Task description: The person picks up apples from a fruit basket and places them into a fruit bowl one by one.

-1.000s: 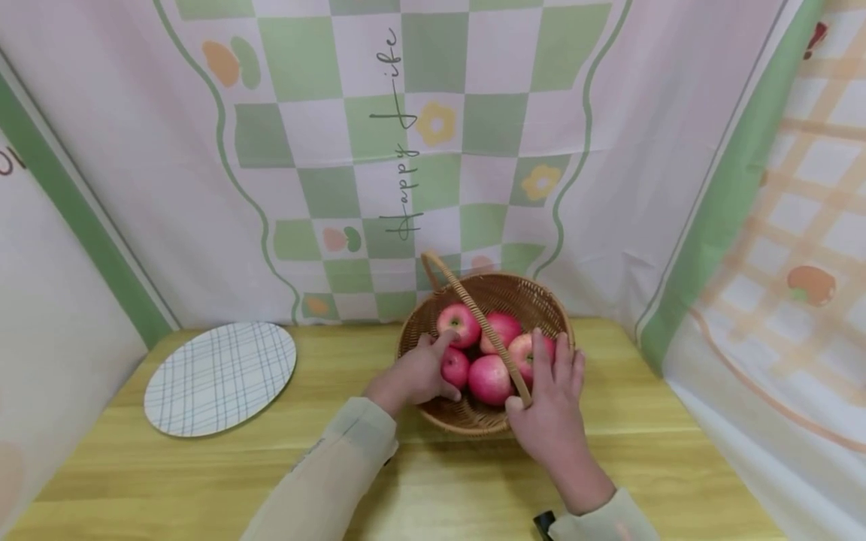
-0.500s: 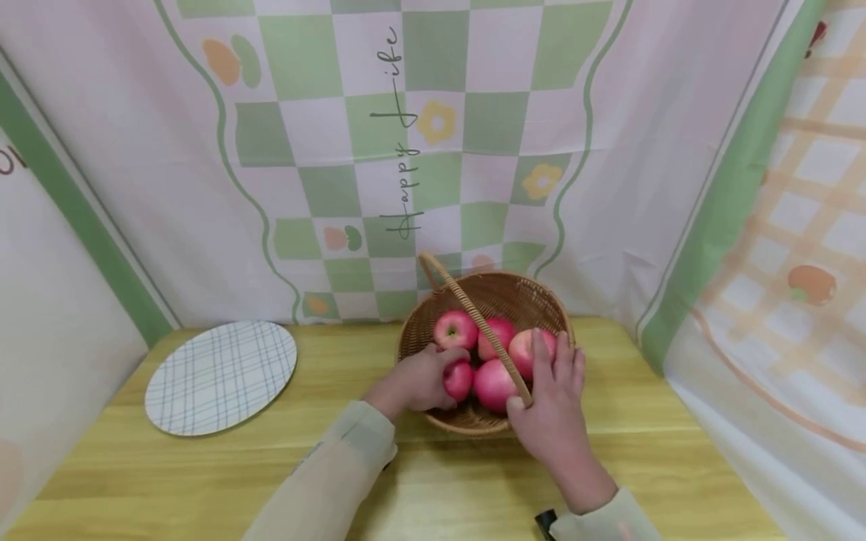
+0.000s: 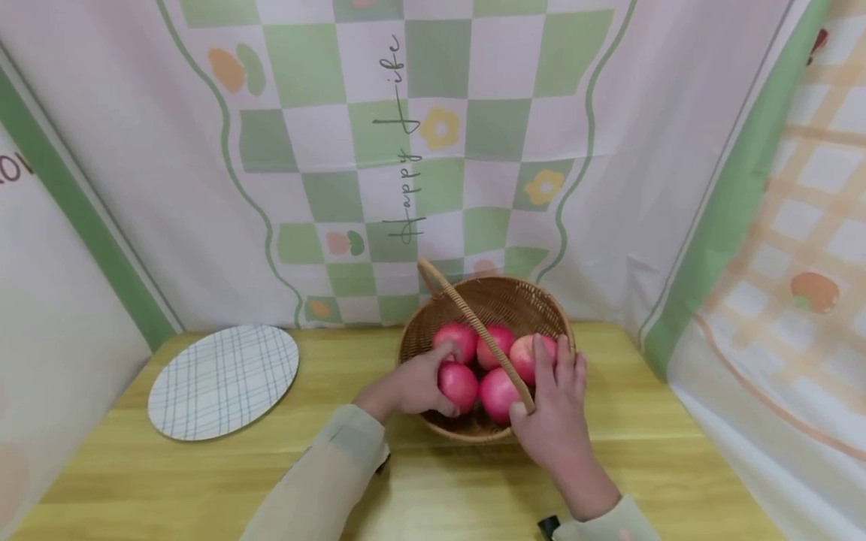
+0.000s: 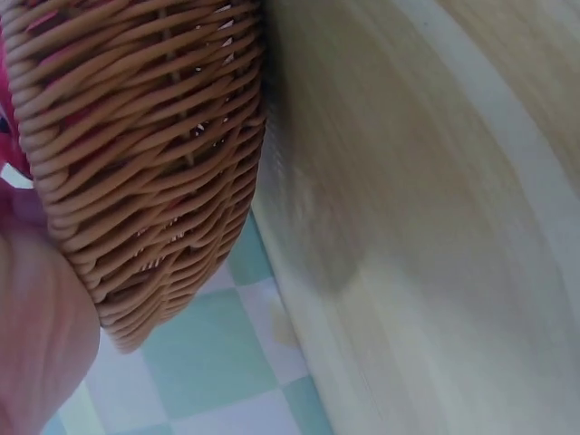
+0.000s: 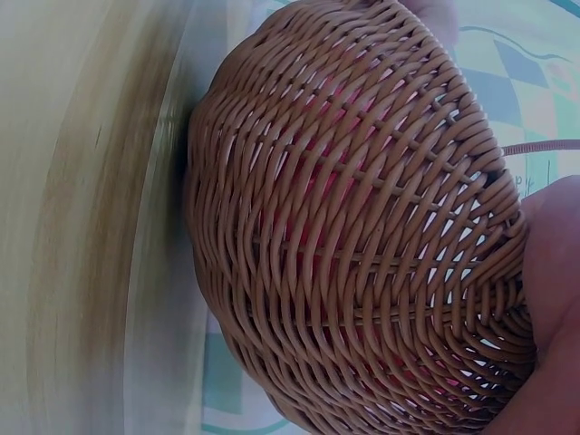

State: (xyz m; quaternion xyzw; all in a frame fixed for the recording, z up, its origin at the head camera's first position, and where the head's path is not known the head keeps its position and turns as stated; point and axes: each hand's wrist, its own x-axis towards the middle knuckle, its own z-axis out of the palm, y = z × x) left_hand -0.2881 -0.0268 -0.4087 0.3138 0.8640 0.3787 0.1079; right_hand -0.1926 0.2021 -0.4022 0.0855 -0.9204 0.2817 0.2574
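Note:
A brown wicker basket (image 3: 443, 424) with an arched handle (image 3: 467, 312) stands on the table, holding several red apples. My left hand (image 3: 418, 383) grips the apple (image 3: 459, 388) at the basket's near left, fingers behind it and thumb at its front. My right hand (image 3: 558, 413) rests over the basket's right rim, its fingers extended beside another apple (image 3: 526, 359) and its thumb at the handle's near base. In the left wrist view, the basket's wall (image 4: 136, 136) hides most of the apples. Through the weave in the right wrist view, some red shows.
A round plate or mat (image 3: 223, 383) with blue check lines lies at the table's left. Behind the wooden table (image 3: 460, 496) hangs a green and white checked cloth (image 3: 440, 56). More printed cloth (image 3: 798, 225) hangs along the right side.
My left hand has closed around the near left apple, which now appears slightly nearer and larger. The neighbouring apples have shifted a little. My right hand has kept its place on the rim.

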